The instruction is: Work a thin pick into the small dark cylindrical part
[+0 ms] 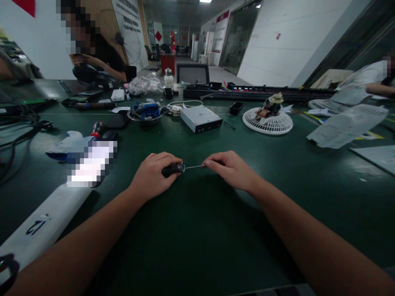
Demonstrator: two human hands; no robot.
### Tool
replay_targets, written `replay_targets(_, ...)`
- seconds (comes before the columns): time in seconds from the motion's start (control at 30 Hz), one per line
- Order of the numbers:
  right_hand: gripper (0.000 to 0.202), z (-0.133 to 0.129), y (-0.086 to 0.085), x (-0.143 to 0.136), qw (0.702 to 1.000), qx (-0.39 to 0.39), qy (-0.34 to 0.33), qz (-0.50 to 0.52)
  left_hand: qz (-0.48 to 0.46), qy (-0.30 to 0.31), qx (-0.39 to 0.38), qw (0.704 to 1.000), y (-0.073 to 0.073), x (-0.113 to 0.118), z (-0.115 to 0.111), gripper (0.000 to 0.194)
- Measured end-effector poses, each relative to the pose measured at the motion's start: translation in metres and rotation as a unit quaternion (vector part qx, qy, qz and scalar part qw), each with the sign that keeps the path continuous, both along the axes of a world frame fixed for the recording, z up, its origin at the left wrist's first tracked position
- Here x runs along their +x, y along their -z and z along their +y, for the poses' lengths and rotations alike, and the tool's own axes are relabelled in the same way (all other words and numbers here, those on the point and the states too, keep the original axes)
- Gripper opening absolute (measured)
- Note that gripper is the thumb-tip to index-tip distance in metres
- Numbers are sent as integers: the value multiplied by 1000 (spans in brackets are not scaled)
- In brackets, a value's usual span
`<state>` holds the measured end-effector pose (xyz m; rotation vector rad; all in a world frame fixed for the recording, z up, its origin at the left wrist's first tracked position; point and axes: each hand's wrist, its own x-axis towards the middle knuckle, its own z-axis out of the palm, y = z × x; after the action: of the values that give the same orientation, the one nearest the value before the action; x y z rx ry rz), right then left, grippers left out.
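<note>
My left hand (pixel 155 173) is closed around a short dark cylinder (pixel 178 167) with a shiny, hollow-looking end that faces right. A thin metal rod (pixel 194 166) reaches from that end across to my right hand (pixel 230 168), whose thumb and fingers pinch it. Whether the rod enters the cylinder or only touches its rim, I cannot tell. Both hands are low over the green tabletop (pixel 197 238), a short gap apart. My fingers hide part of the cylinder and the rod's right end.
Beyond my hands lie an optical disc drive (pixel 200 118), a metal bowl (pixel 145 117) with blue cloth and a white fan grille (pixel 267 125). To my left are a white power bank-like slab (pixel 40 226) and black cables (pixel 18 135). A person (pixel 101 57) sits across the table.
</note>
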<state>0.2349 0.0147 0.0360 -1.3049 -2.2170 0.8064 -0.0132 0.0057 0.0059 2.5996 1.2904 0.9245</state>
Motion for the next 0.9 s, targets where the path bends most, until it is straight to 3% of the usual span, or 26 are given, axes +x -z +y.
replay_targets(0.1, 32, -1, 0, -1, 999, 19, 27, -27, 4, 2, 4, 1000, 0, 0, 0, 26)
replay_targets(0.27, 32, -1, -1, -1, 999, -1, -3, -32, 14, 13, 4, 1000, 1, 0, 0, 27)
replay_targets(0.47, 32, -2, -3, 0, 990, 59, 74, -103, 13, -11, 1, 1000, 1, -1, 0, 26)
replay_targets(0.6, 45, -1, -1, 1, 987, 54, 130, -74, -1, -52, -5, 999, 1, -3, 2, 25)
replay_targets(0.73, 35, -3, 8, -8, 996, -12, 89, 19, -6, -78, -15, 997, 3, -3, 4, 26)
replay_targets(0.9, 12, -5, 20, -22, 999, -21, 27, 1, 2, -61, -23, 998, 3, -2, 4, 21)
